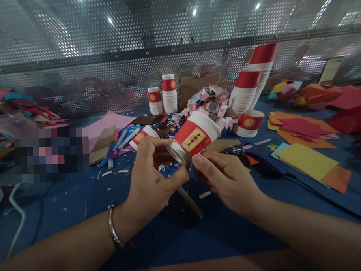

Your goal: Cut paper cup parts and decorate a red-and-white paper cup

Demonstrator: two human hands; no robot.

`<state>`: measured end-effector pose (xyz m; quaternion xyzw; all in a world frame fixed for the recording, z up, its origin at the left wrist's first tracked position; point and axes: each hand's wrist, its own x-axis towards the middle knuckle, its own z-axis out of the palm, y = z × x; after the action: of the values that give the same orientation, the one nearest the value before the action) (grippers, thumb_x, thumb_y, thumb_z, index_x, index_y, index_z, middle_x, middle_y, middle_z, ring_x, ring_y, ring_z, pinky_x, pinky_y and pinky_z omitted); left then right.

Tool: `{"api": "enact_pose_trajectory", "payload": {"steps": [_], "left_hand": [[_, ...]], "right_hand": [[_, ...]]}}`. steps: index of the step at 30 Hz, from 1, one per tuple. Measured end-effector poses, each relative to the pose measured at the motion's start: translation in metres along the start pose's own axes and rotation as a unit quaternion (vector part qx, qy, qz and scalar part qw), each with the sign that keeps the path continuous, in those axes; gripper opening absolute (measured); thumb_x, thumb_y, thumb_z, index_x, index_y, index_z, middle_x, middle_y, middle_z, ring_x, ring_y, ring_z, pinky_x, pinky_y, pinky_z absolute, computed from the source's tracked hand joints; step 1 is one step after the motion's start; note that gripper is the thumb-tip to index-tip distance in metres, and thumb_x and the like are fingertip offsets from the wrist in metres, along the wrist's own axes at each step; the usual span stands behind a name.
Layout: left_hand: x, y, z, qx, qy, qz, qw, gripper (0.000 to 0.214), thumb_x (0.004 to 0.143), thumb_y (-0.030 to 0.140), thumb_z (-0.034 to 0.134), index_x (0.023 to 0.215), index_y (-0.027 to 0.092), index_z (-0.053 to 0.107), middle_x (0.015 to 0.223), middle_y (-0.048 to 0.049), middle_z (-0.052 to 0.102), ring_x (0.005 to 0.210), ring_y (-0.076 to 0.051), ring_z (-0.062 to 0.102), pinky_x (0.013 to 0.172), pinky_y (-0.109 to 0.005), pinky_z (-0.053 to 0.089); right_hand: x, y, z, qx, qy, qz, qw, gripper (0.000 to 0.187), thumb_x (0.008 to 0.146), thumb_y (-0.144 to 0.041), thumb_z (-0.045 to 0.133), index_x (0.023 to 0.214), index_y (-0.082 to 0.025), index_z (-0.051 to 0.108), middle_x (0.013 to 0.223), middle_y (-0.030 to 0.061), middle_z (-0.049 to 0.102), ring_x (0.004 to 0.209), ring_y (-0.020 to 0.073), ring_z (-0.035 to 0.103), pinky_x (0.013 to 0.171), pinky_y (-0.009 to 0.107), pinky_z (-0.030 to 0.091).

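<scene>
A red and white paper cup point(196, 137) with a gold label is held tilted, its wide rim towards the upper right. My left hand point(152, 176) is closed around the narrow base end, thumb below and fingers behind. Close against the cup's lower side, my right hand point(229, 179) is pinched, thumb against fingers; what lies in that pinch is hidden. Beneath the hands a thin brownish stick point(190, 204) lies on the blue tabletop point(231, 244). Another paper cup point(143, 136) lies tipped just behind my left hand.
Stacked cups point(169, 94) stand at the back, with taller stacks point(245, 91) further right. Between them is a pile of pink and white pieces point(210, 101). A corded glue gun point(258, 158) lies right, near coloured paper point(308, 160). Pens point(125, 137) and scraps lie left.
</scene>
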<state>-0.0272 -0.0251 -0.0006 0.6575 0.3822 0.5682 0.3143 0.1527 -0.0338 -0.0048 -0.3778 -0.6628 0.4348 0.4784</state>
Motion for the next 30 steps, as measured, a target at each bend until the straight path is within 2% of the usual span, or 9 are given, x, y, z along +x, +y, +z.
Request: {"api": "enact_pose_trajectory", "payload": {"steps": [6,10,15,19,23,30], "left_hand": [[0.002,-0.002,-0.003,0.02,-0.001,0.018,1.0,0.054,0.068,0.013,0.086,0.111,0.024,0.056,0.105,-0.004,0.066,0.087,-0.022,0.072,0.079,-0.04,0.062],[0.001,0.001,-0.001,-0.016,-0.006,-0.011,1.0,0.051,0.068,0.012,0.083,0.108,0.023,0.053,0.104,-0.0036,0.067,0.087,-0.023,0.075,0.078,-0.041,0.063],[-0.001,0.006,0.002,-0.035,-0.011,-0.036,0.999,0.051,0.068,0.008,0.082,0.107,0.023,0.053,0.099,-0.0019,0.071,0.085,-0.021,0.076,0.077,-0.035,0.062],[-0.001,0.01,0.002,-0.042,-0.017,-0.061,0.997,0.047,0.07,0.015,0.084,0.106,0.022,0.054,0.099,-0.0034,0.073,0.086,-0.022,0.077,0.077,-0.035,0.062],[0.001,0.011,0.0,-0.048,-0.024,-0.067,0.996,0.039,0.079,0.028,0.083,0.105,0.022,0.055,0.101,-0.0053,0.073,0.089,-0.022,0.076,0.077,-0.036,0.063],[0.0,0.01,0.001,-0.053,-0.017,-0.068,0.996,0.036,0.081,0.028,0.081,0.105,0.023,0.054,0.101,-0.0048,0.071,0.088,-0.022,0.075,0.076,-0.037,0.063]], "right_hand": [[0.0,0.0,0.0,-0.013,-0.003,-0.001,1.0,0.053,0.102,-0.059,0.053,0.066,-0.02,0.045,0.059,-0.0061,0.036,0.049,0.0069,0.033,0.046,0.025,0.026],[-0.002,-0.002,-0.001,-0.018,-0.004,-0.006,1.0,0.053,0.102,-0.059,0.052,0.066,-0.02,0.046,0.059,-0.0058,0.038,0.049,0.0066,0.034,0.047,0.025,0.027],[-0.003,-0.005,-0.002,-0.034,-0.005,-0.013,0.999,0.052,0.103,-0.056,0.052,0.066,-0.02,0.047,0.059,-0.0054,0.04,0.05,0.0068,0.036,0.047,0.025,0.028],[-0.002,-0.004,-0.002,-0.023,-0.01,0.0,1.0,0.052,0.103,-0.058,0.052,0.067,-0.02,0.05,0.059,-0.0053,0.042,0.049,0.0069,0.037,0.046,0.024,0.028],[-0.001,-0.002,-0.001,0.018,-0.019,0.022,0.999,0.054,0.102,-0.061,0.051,0.068,-0.019,0.05,0.06,-0.0053,0.042,0.049,0.0066,0.036,0.044,0.023,0.027],[-0.001,-0.003,-0.001,0.029,-0.034,0.049,0.998,0.054,0.1,-0.063,0.052,0.067,-0.02,0.048,0.06,-0.0052,0.039,0.05,0.0072,0.033,0.042,0.023,0.025]]}}
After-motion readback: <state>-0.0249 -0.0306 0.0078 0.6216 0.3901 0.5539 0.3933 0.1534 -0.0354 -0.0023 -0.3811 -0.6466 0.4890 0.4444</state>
